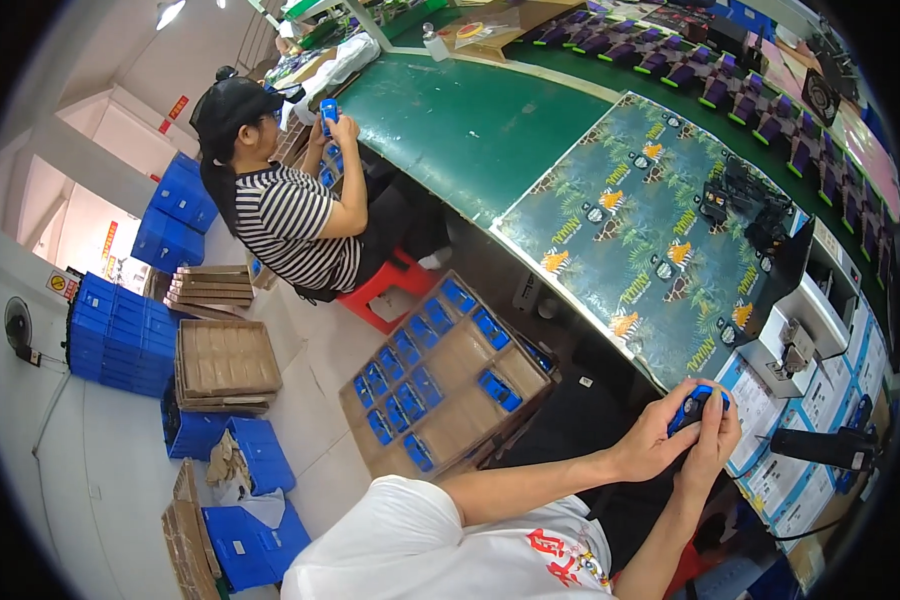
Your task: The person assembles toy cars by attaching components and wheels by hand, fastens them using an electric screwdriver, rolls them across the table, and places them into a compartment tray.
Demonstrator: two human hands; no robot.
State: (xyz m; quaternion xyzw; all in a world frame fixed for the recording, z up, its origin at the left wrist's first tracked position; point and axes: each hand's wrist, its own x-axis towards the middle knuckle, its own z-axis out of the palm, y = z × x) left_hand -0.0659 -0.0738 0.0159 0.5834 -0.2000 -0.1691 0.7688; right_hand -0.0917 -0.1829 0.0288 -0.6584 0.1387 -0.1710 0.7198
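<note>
A small blue toy car (690, 408) with dark windows is held up between my two hands, over the near edge of the workbench. My left hand (652, 438) closes on it from the left, with the thumb turned toward it. Pressed against its other side is my right hand (715, 440), whose thumb lies along the top of the car. To the left of my forearm, a cardboard tray (475, 395) carries several more blue toy cars (402, 398) in rows.
Past my hands, a white machine (810, 310) stands beside a black cylindrical tool (825, 449). A patterned mat (660, 230) covers part of the green bench (490, 130). A co-worker (295, 215) on a red stool (390, 290) holds another blue car. Blue crates (120, 325) are stacked at left.
</note>
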